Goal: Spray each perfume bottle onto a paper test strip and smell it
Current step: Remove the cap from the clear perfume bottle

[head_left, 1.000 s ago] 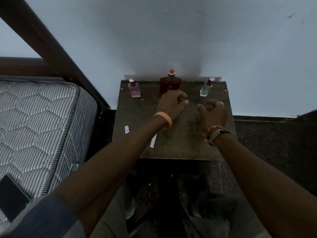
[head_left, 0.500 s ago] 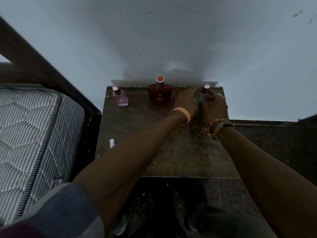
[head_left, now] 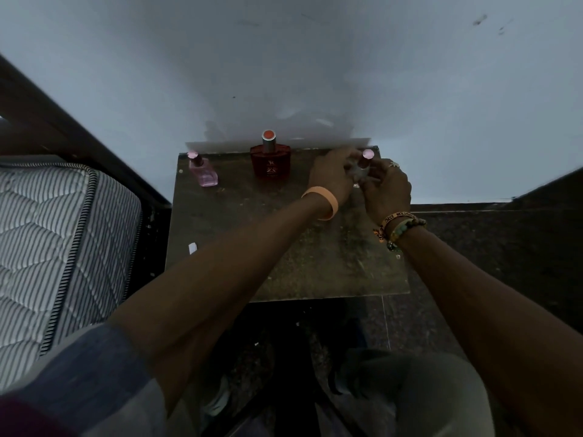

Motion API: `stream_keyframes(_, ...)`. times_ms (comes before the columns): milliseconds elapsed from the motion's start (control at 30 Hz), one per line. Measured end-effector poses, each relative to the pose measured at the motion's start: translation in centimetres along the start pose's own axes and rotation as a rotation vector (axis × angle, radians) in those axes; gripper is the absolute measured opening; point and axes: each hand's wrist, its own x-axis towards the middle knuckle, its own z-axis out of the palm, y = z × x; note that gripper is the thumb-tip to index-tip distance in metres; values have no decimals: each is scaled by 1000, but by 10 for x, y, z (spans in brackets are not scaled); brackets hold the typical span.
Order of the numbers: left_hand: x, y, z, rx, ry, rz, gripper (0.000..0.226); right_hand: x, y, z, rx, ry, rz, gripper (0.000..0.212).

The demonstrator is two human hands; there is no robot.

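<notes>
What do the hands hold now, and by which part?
Both the left hand and the right hand hold the clear perfume bottle by its glass body, below the pink cap.

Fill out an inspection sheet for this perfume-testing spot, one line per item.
Surface: small dark mottled table, back edge against the wall.
Job's things: pink bottle and red bottle upright along the back; clear bottle with a pink cap at back right; white paper strip near the table's left edge.
Clutter: nothing seen.
Hands: left hand and right hand both hold the clear bottle, one on each side.
Cables: nothing seen.
Surroundings: pale wall, striped mattress to the left, dark floor.
</notes>
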Motion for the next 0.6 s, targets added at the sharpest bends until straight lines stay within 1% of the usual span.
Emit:
stream_keyframes(100,-21,15,-4,39,-46,25,15,-22,2,-19,-34,-12,-37,34)
stream_keyframes(267,-63,28,-6,125,-131,63,21,-67,8,-37,-56,-55,-7,32)
stream_keyframes(433,-99,20,2,136,-168,79,12,-104,19,-37,-83,-82,-34,26)
stream_keyframes(600,-118,10,10,119,-186,15,13,-117,31,-31,-114,-124,-31,25)
